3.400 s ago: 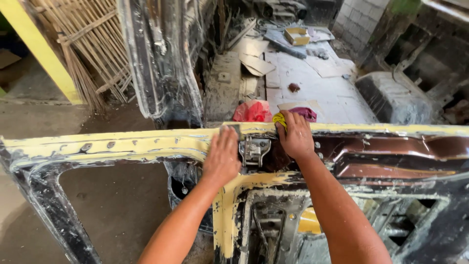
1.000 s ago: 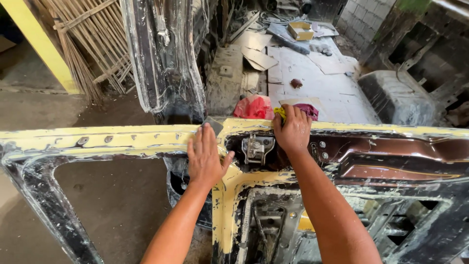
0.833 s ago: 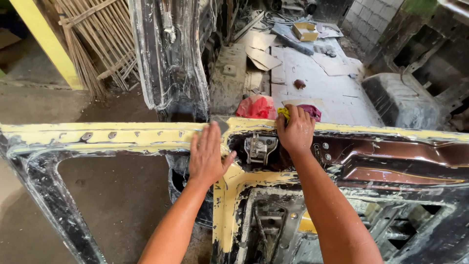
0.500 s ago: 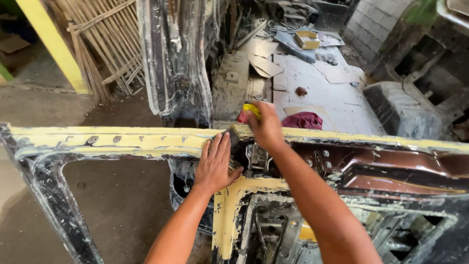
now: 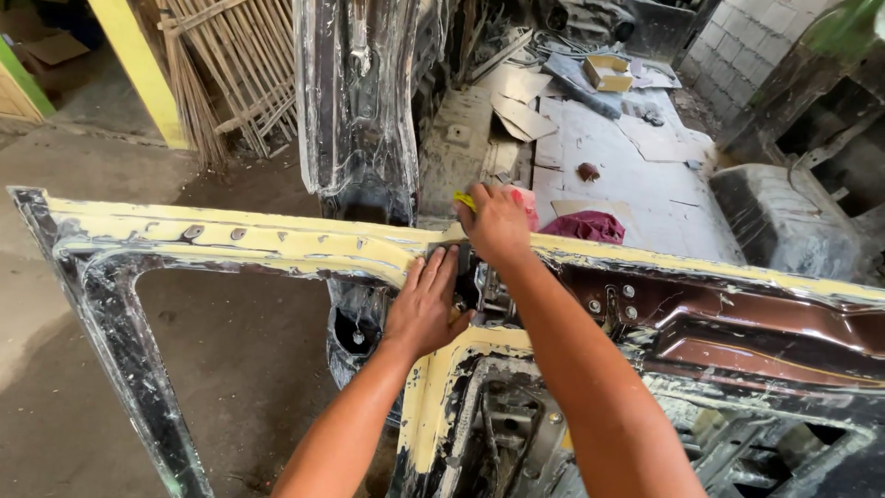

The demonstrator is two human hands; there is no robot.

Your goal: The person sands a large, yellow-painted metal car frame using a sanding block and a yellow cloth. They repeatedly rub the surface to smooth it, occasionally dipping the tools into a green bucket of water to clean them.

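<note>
A stripped vehicle door frame (image 5: 230,242) coated in yellow filler runs across the view. My left hand (image 5: 426,306) lies flat, fingers together, on the frame's yellow junction, just left of a metal latch part (image 5: 490,293). My right hand (image 5: 496,224) is closed around a small yellow object (image 5: 464,199) and presses on the frame's top edge directly above the latch. Only the yellow tip shows past my fingers. To the right the frame turns dark brown (image 5: 737,323) with bolts.
A tall stripped body panel (image 5: 355,101) stands upright beyond the frame. A dark red cloth (image 5: 585,226) lies on the pale vehicle floor (image 5: 627,157) with cardboard scraps. Wooden slats (image 5: 221,74) lean at the back left. Block wall (image 5: 765,37) at right.
My right hand has slid left along the top edge, from above the red cloth to above the latch. My left hand shifted from the top rail down to the yellow junction.
</note>
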